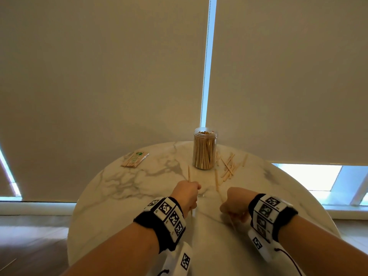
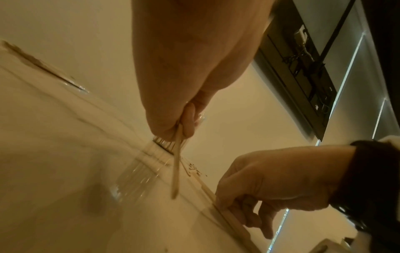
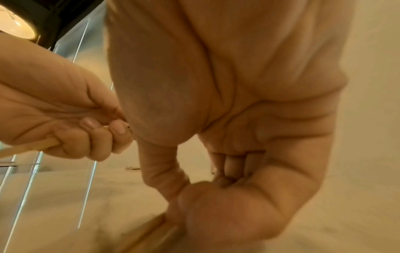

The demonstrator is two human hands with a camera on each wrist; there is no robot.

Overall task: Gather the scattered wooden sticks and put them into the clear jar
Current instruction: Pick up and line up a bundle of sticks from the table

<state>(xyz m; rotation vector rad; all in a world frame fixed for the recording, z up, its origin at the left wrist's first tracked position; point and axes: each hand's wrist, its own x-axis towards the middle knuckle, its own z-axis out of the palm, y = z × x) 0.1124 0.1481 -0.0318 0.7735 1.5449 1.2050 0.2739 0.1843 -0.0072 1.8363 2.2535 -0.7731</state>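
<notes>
A clear jar [image 1: 204, 149] packed with upright wooden sticks stands at the far side of the round marble table [image 1: 127, 196]. My left hand [image 1: 191, 191] grips a wooden stick [image 1: 188, 174] in its fist; in the left wrist view the held stick [image 2: 176, 164] points down out of the left hand [image 2: 184, 123]. My right hand [image 1: 229, 210] is curled low over the table, and its thumb and fingers pinch a stick [image 3: 151, 231] lying on the marble. Loose sticks [image 1: 229, 166] lie scattered right of the jar. One more stick [image 1: 216, 180] lies between jar and hands.
A wrapped pack of sticks [image 1: 135, 159] lies at the table's back left. Closed roller blinds [image 1: 99, 76] hang right behind the table. The table's rim curves close on both sides of my forearms.
</notes>
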